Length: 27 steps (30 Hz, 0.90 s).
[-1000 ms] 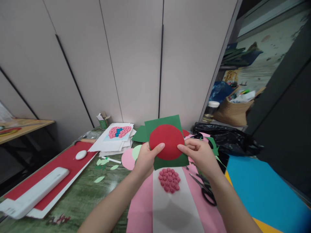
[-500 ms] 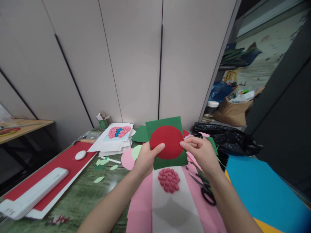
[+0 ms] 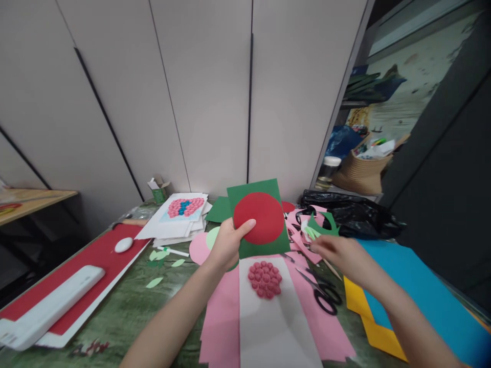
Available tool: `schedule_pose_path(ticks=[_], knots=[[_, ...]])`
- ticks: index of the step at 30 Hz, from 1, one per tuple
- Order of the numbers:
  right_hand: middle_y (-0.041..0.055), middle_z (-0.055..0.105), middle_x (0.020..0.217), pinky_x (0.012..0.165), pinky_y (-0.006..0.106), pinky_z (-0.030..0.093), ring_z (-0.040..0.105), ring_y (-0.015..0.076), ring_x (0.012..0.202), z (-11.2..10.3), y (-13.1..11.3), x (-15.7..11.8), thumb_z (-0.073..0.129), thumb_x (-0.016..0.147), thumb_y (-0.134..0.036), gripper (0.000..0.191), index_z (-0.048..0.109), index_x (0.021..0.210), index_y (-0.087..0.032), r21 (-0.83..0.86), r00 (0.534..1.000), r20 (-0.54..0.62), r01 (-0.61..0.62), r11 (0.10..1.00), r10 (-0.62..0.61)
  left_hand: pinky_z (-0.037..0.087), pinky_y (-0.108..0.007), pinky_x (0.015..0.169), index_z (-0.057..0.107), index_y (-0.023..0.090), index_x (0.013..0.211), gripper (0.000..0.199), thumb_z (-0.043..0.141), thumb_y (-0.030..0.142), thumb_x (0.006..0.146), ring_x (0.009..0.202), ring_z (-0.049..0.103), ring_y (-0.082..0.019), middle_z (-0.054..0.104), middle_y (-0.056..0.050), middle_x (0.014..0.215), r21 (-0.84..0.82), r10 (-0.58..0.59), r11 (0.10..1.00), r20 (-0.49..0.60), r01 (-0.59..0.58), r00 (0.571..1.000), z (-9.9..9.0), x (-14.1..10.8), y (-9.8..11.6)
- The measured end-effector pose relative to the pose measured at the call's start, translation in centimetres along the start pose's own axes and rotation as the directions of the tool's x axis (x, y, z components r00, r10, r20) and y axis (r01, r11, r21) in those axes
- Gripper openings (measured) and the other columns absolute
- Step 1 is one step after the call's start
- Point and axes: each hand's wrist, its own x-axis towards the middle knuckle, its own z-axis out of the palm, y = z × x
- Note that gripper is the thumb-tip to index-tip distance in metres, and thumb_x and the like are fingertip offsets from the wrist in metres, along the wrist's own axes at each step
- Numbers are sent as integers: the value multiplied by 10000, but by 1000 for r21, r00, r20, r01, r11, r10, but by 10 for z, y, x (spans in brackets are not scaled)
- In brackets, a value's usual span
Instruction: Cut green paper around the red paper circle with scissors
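Observation:
My left hand [image 3: 229, 244] pinches a red paper circle [image 3: 264, 217] together with a green paper square [image 3: 255, 189] behind it, raised above the table. The thumb lies on the circle's left side. My right hand [image 3: 339, 253] is off the papers, its fingers stretched out to the left over pink and pale green scraps [image 3: 310, 233]; I see nothing held in it. Below the square, a white sheet [image 3: 278, 327] carries a cluster of pink rolled-paper rosettes [image 3: 264, 280] and lies on pink paper [image 3: 220, 322]. Black-handled scissors [image 3: 326, 298] lie to the right of it.
At left sit a white paper trimmer [image 3: 57, 301], a white mouse-like object [image 3: 124, 245] and a red sheet [image 3: 88, 255]. Behind are a heart picture [image 3: 186, 208] and leaf cutouts [image 3: 154, 282]. At right lie blue sheets [image 3: 406, 276], yellow paper [image 3: 378, 327] and a black bag [image 3: 353, 214].
My right hand has let go of the circle's right edge and moved right and down over the scraps. My left hand still holds the circle and square, almost in place.

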Motion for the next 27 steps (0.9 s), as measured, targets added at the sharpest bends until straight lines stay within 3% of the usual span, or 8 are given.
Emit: schedule_pose_path(ticks=[3, 6, 8, 16, 27], knots=[[67, 659, 701, 591, 270, 374, 606, 223, 700, 45, 41, -15, 534, 758, -310, 169, 623, 675, -193, -234, 994, 83, -46, 971, 67, 438, -399, 876, 649, 108, 979, 319, 677, 228, 685, 950, 610, -263, 670, -123, 1025, 0, 5, 1000, 0, -5, 1000, 0, 0, 2], [78, 665, 822, 653, 299, 394, 601, 243, 793, 80, 72, -28, 484, 788, -284, 170, 635, 770, -207, -273, 998, 43, -29, 962, 42, 441, -396, 870, 648, 118, 991, 323, 674, 218, 685, 948, 611, -260, 673, -117, 1021, 0, 14, 1000, 8, -14, 1000, 0, 0, 2], [84, 661, 851, 690, 319, 400, 593, 250, 816, 91, 84, -33, 463, 807, -318, 207, 634, 805, -201, -272, 1000, 5, -9, 962, 11, 442, -393, 868, 649, 119, 991, 323, 674, 219, 685, 941, 614, -259, 675, -116, 1015, 11, 23, 1000, 9, -23, 1000, -1, 0, 3], [80, 656, 945, 727, 368, 391, 561, 295, 915, 84, 92, -47, 476, 793, -354, 240, 645, 898, -220, -315, 997, 2, -73, 946, 78, 448, -401, 859, 628, 121, 1040, 356, 662, 220, 699, 896, 632, -252, 663, -123, 1042, 20, 36, 999, 18, -37, 999, -3, -3, 4], [69, 642, 907, 691, 394, 346, 546, 307, 907, 83, 76, -63, 502, 775, -386, 223, 650, 844, -235, -426, 995, -28, -94, 900, 91, 448, -395, 863, 624, 113, 1050, 383, 674, 235, 690, 983, 594, -268, 659, -132, 1046, 30, 116, 993, -25, -115, 993, -4, -4, 14]])
